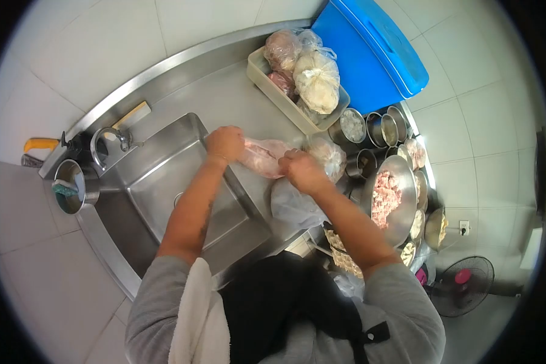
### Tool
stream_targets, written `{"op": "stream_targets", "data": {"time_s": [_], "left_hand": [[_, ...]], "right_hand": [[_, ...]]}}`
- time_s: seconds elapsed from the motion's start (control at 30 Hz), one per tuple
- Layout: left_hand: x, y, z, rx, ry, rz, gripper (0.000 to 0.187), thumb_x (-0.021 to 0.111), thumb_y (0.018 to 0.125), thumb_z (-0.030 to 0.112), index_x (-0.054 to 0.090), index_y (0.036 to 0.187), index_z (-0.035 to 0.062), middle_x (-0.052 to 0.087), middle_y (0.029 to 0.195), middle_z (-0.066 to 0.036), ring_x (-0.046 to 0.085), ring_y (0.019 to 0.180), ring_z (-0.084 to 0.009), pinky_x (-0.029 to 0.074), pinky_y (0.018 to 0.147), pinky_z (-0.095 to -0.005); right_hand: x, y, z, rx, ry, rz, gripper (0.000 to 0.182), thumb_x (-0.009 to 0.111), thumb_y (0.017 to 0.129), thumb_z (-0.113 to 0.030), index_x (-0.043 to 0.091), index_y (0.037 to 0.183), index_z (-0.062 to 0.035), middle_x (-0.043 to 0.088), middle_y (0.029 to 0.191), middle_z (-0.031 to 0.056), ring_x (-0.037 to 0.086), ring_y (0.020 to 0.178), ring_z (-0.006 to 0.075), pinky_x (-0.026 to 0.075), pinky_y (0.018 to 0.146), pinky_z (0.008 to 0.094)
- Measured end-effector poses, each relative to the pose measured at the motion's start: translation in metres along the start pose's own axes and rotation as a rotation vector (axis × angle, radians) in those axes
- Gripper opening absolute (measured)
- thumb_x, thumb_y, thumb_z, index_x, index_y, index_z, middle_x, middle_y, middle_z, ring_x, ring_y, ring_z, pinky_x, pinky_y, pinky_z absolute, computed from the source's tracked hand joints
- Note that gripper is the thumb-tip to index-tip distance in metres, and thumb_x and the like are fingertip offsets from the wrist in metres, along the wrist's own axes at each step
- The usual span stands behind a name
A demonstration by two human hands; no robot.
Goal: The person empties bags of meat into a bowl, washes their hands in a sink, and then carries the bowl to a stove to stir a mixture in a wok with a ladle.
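**Mid-frame, a pink-filled plastic bag [262, 157] is being handled**

The left hand [226, 144] and right hand [301, 170] are grasping its ends, right of the sink basin [155, 173], apparently manipulating it; the next move is probably calling for steady grips.

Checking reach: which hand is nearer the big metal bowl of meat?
Right. The right hand grips the bag at the end nearer the bowl; the left hand is at its other end, by the sink's edge.

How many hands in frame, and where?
2. The left hand grips one end of the clear bag with pinkish contents, near the sink; the right hand grips the other end. No others show.
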State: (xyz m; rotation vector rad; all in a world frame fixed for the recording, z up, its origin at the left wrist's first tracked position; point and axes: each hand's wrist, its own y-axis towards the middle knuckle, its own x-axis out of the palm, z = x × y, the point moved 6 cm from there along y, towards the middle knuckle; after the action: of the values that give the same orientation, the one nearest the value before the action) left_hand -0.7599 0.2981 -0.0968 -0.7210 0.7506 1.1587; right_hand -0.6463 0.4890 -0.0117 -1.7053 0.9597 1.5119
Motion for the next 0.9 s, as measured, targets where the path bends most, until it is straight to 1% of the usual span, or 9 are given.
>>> {"op": "stream_targets", "data": {"time_s": [0.17,0.27,0.4,0.47,0.53,0.57,0.67,0.7,0.9], "left_hand": [[-0.023,0.018,-0.064,0.142,0.055,0.404,0.026,0.059,0.095,0.024,0.082,0.099,0.0114,0.078,0.103,-0.015,0.074,0.091,-0.0388,0.060,0.086,-0.0477],[-0.113,-0.004,-0.026,-0.094,-0.200,0.448,0.029,0.062,0.096,0.029,0.081,0.100,0.0078,0.079,0.098,-0.016,0.076,0.082,-0.0334,0.061,0.080,-0.0433],[-0.085,-0.063,0.145,0.105,-1.213,-0.092,0.051,0.063,0.102,0.035,0.062,0.140,0.0001,0.076,0.105,-0.019,0.075,0.084,-0.0198,0.059,0.075,-0.0300],[-0.045,-0.122,0.249,0.399,-1.450,-0.521,0.091,0.074,0.094,0.046,0.033,0.163,0.0040,0.063,0.139,-0.023,0.069,0.114,-0.0275,0.057,0.097,-0.0404],[-0.016,-0.183,0.329,0.639,-1.526,-0.598,0.097,0.075,0.094,0.022,0.016,0.168,0.0015,0.053,0.150,-0.026,0.063,0.128,-0.0297,0.057,0.098,-0.0359],[-0.006,-0.197,0.362,0.650,-1.522,-0.610,0.097,0.075,0.094,0.022,0.016,0.168,0.0015,0.053,0.150,-0.026,0.063,0.128,-0.0297,0.057,0.098,-0.0359],[0.001,-0.196,0.404,0.772,-0.999,0.182,0.078,0.070,0.093,0.006,0.033,0.161,-0.0001,0.055,0.149,-0.025,0.060,0.132,-0.0312,0.052,0.106,-0.0399],[0.022,-0.182,0.410,0.588,-1.178,-0.024,0.062,0.064,0.096,0.003,0.045,0.155,-0.0011,0.064,0.139,-0.024,0.067,0.124,-0.0303,0.054,0.103,-0.0397],[0.040,-0.145,0.471,0.722,-0.489,0.095,0.034,0.056,0.097,0.004,0.068,0.129,-0.0014,0.077,0.105,-0.025,0.074,0.100,-0.0441,0.059,0.088,-0.0475]], "right_hand": [[-0.099,-0.047,-0.010,0.016,0.206,0.135,0.010,0.075,0.085,-0.010,0.072,0.094,-0.0062,0.067,0.092,0.0120,0.068,0.094,0.0332,0.055,0.080,0.0441],[-0.172,-0.101,0.010,0.099,0.402,0.368,0.010,0.077,0.083,-0.004,0.075,0.093,-0.0069,0.067,0.087,0.0113,0.066,0.087,0.0316,0.053,0.075,0.0426],[-0.256,-0.163,0.027,0.196,0.258,0.658,0.014,0.074,0.085,0.004,0.077,0.094,-0.0063,0.069,0.088,0.0115,0.065,0.076,0.0293,0.052,0.069,0.0371],[-0.277,-0.201,0.042,0.267,0.304,0.854,0.005,0.073,0.092,0.000,0.075,0.095,-0.0036,0.069,0.082,0.0072,0.066,0.073,0.0194,0.050,0.065,0.0312],[-0.285,-0.238,0.064,0.419,0.521,0.999,0.003,0.072,0.096,-0.004,0.074,0.094,-0.0034,0.067,0.079,0.0036,0.063,0.070,0.0148,0.048,0.062,0.0288],[-0.280,-0.256,0.079,0.545,0.778,1.116,0.008,0.071,0.100,-0.008,0.073,0.094,-0.0033,0.066,0.076,0.0000,0.061,0.067,0.0102,0.046,0.059,0.0265],[-0.254,-0.287,0.124,0.664,1.008,1.206,0.014,0.067,0.105,-0.014,0.072,0.095,-0.0048,0.065,0.077,-0.0030,0.056,0.066,0.0054,0.044,0.057,0.0242],[-0.246,-0.297,0.140,0.753,1.048,1.170,0.012,0.066,0.105,-0.013,0.072,0.097,-0.0054,0.067,0.081,-0.0022,0.058,0.069,0.0053,0.047,0.060,0.0244],[-0.146,-0.341,0.247,0.755,1.098,1.023,0.017,0.068,0.103,-0.016,0.073,0.094,-0.0026,0.067,0.075,0.0025,0.058,0.066,0.0102,0.050,0.058,0.0301]]}}
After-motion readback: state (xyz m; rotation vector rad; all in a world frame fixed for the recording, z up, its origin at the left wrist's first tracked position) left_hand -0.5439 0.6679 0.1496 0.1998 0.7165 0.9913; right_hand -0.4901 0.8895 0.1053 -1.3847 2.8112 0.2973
